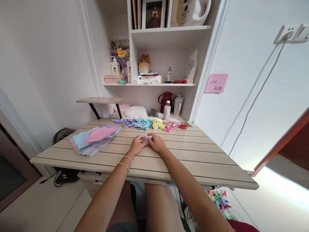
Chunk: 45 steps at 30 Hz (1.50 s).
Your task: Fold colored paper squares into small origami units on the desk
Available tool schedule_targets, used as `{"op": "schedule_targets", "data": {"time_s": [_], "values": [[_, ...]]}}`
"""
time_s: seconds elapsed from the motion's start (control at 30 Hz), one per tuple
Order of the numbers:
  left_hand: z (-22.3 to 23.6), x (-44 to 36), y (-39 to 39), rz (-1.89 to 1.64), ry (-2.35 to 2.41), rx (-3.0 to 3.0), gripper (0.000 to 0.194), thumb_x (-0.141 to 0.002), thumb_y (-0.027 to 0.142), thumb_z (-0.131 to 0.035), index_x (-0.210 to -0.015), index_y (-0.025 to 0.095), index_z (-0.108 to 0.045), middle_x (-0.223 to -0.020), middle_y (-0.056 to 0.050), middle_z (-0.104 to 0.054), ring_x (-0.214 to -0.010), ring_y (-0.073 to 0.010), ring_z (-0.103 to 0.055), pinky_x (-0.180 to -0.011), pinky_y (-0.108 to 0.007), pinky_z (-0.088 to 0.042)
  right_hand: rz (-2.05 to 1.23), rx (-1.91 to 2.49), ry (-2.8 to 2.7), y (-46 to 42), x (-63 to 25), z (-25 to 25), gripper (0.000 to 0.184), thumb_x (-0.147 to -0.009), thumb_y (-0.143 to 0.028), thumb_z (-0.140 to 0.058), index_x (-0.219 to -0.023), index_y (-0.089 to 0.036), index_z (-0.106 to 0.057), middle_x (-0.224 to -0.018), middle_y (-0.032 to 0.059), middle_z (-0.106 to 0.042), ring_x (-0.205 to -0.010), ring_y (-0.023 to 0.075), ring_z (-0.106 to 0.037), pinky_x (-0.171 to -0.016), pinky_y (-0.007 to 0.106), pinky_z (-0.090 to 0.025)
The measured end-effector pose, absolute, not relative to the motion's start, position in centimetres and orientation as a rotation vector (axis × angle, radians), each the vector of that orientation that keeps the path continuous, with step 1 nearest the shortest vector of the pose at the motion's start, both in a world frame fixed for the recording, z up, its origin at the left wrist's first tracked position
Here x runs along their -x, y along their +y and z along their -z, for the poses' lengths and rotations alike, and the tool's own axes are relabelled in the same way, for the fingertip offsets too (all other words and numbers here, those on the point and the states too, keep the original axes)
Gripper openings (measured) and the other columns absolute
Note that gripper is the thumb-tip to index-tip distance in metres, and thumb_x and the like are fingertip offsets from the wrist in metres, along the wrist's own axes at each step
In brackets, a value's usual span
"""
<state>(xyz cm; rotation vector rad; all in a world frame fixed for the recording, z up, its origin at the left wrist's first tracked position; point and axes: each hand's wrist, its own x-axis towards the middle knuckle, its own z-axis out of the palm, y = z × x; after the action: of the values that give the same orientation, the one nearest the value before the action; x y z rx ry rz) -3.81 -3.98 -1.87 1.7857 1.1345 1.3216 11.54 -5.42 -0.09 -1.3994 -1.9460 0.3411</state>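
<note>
Between my two hands is a small folded piece of purple paper (145,139), mostly covered by the fingers. My left hand (138,144) pinches it from the left, with bracelets on that wrist. From the right, my right hand (156,141) closes its fingers on the same paper. Just beyond the hands lies a row of folded paper pieces: purple ones (127,122), blue ones (144,123), yellow ones (158,124), pink ones (169,128), a red one (183,126) and a green one (191,123). A fanned stack of coloured paper sheets (96,138) rests on the left.
The slatted wooden table (198,161) extends under both forearms. At its back stand a bottle (167,111), a dark red jug (166,100) and a tumbler (178,105). A small raised shelf (99,100) is at back left. More folded paper (220,201) lies below the right edge.
</note>
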Motion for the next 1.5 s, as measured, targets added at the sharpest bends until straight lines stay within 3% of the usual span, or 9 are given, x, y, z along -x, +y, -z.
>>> {"op": "schedule_targets", "data": {"time_s": [0.37, 0.57, 0.8, 1.03, 1.3, 1.5], "values": [[2.0, 3.7, -4.1, -1.249, 1.158, -1.878, 0.028, -0.059, 0.025, -0.071, -0.084, 0.016, -0.066, -0.083, -0.005, -0.066, -0.061, -0.0127, -0.058, -0.061, -0.026, -0.048, -0.356, 1.423, -1.988, -5.2, -11.6, 0.2, 0.023, -0.083, -0.028, -0.050, -0.101, -0.022, -0.061, -0.073, 0.0024, -0.066, -0.069, 0.0157, -0.057, -0.063, 0.023, -0.036], [2.1, 3.6, -4.2, -1.250, 1.147, -1.868, 0.024, -0.060, 0.023, -0.069, -0.083, 0.017, -0.067, -0.086, -0.006, -0.065, -0.065, -0.0137, -0.059, -0.065, -0.027, -0.048, -0.392, 1.413, -1.971, -5.0, -11.6, 0.4, 0.026, -0.082, -0.028, -0.050, -0.106, -0.021, -0.059, -0.072, 0.0025, -0.065, -0.069, 0.0162, -0.057, -0.065, 0.024, -0.036], [1.6, 3.7, -4.2, -1.337, 1.079, -1.724, 0.036, -0.051, 0.020, -0.075, -0.085, 0.014, -0.064, -0.086, -0.007, -0.066, -0.063, -0.0127, -0.059, -0.063, -0.027, -0.049, -0.483, 1.339, -1.884, -4.8, -11.6, 0.7, 0.030, -0.079, -0.030, -0.055, -0.107, -0.019, -0.058, -0.066, 0.0012, -0.064, -0.064, 0.0149, -0.058, -0.063, 0.024, -0.040], [1.4, 4.0, -3.8, -1.474, 1.008, -1.489, 0.026, -0.056, 0.022, -0.073, -0.079, 0.013, -0.065, -0.081, -0.008, -0.068, -0.074, -0.0165, -0.063, -0.070, -0.030, -0.051, -0.669, 1.154, -1.809, -4.6, -11.5, 1.0, 0.032, -0.082, -0.031, -0.047, -0.110, -0.018, -0.056, -0.061, -0.0009, -0.064, -0.054, 0.0127, -0.060, -0.054, 0.021, -0.045], [1.3, 4.0, -3.8, -1.503, 0.972, -1.312, 0.024, -0.058, 0.026, -0.072, -0.076, 0.012, -0.063, -0.072, -0.007, -0.067, -0.067, -0.0147, -0.063, -0.063, -0.026, -0.050, -0.775, 1.014, -1.764, -4.3, -11.6, 0.9, 0.037, -0.075, -0.028, -0.053, -0.110, -0.018, -0.057, -0.062, -0.0020, -0.063, -0.056, 0.0125, -0.060, -0.055, 0.022, -0.046], [1.1, 3.7, -4.0, -1.450, 0.926, -1.318, 0.022, -0.060, 0.027, -0.071, -0.075, 0.012, -0.065, -0.072, -0.007, -0.069, -0.065, -0.0148, -0.063, -0.064, -0.027, -0.050, -0.790, 0.985, -1.670, -4.1, -11.8, 1.0, 0.030, -0.074, -0.026, -0.050, -0.100, -0.016, -0.063, -0.059, -0.0014, -0.062, -0.057, 0.0128, -0.060, -0.056, 0.022, -0.046]]}}
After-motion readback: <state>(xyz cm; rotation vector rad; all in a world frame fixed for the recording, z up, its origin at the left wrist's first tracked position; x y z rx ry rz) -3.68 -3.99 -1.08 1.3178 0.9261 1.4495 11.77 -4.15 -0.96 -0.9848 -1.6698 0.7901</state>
